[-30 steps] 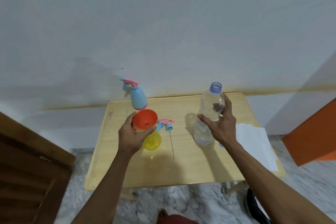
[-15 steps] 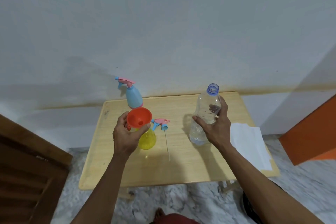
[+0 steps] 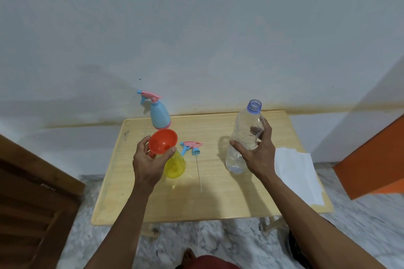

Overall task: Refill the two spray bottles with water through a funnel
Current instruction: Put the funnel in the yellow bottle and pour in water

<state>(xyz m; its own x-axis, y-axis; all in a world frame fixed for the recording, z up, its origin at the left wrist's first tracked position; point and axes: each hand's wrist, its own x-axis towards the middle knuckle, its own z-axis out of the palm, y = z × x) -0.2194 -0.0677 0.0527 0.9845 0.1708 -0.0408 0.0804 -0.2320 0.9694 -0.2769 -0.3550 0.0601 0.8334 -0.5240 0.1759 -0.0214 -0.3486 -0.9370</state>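
Funnel [image 3: 163,141] pinched by L hand [image 3: 148,164]; R hand [image 3: 259,155] grips unlabelled water bottle [image 3: 246,137]

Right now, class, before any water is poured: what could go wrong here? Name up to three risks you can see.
1. The orange funnel looks tilted over the yellow spray bottle; if it isn't seated, water may spill onto the table.
2. The water bottle is uncapped and held mid-body by the right hand; squeezing could slosh water.
3. The white paper nearby could get wet.
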